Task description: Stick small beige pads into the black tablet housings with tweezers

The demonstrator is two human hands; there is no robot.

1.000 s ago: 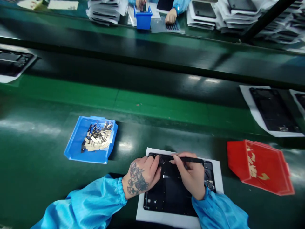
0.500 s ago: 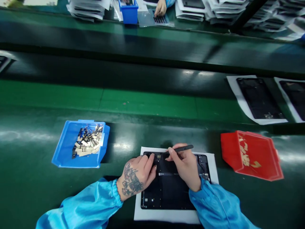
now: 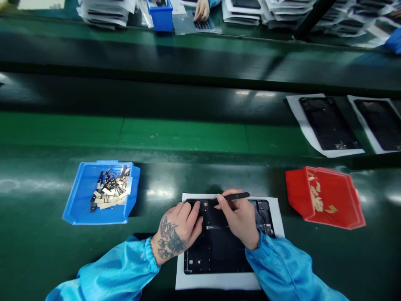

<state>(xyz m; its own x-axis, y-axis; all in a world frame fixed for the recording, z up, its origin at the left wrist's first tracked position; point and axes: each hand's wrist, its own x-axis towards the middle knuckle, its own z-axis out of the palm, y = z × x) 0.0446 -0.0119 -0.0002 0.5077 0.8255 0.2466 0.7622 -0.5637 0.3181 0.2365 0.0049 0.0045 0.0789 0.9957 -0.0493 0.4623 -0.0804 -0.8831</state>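
A black flat device panel (image 3: 219,251) lies on a white sheet (image 3: 216,282) at the near edge of the green bench. My left hand (image 3: 177,230) rests on the panel's upper left corner, fingers pressed together on it. My right hand (image 3: 239,217) is closed on a thin black stylus-like tool (image 3: 233,196), its tip down at the panel's top edge near the middle. Both arms wear blue sleeves.
A blue bin (image 3: 100,192) of small flat parts sits to the left, a red bin (image 3: 324,198) to the right. Two more black panels (image 3: 327,121) on white sheets lie on the belt at right. Across the belt, another person's hand (image 3: 201,9) works among stacked sheets and a blue box (image 3: 161,14).
The view has shifted, so everything slid left and down in frame. My right hand tilted the tool from lying flat along the panel's top to a steeper angle; my left hand kept its place.
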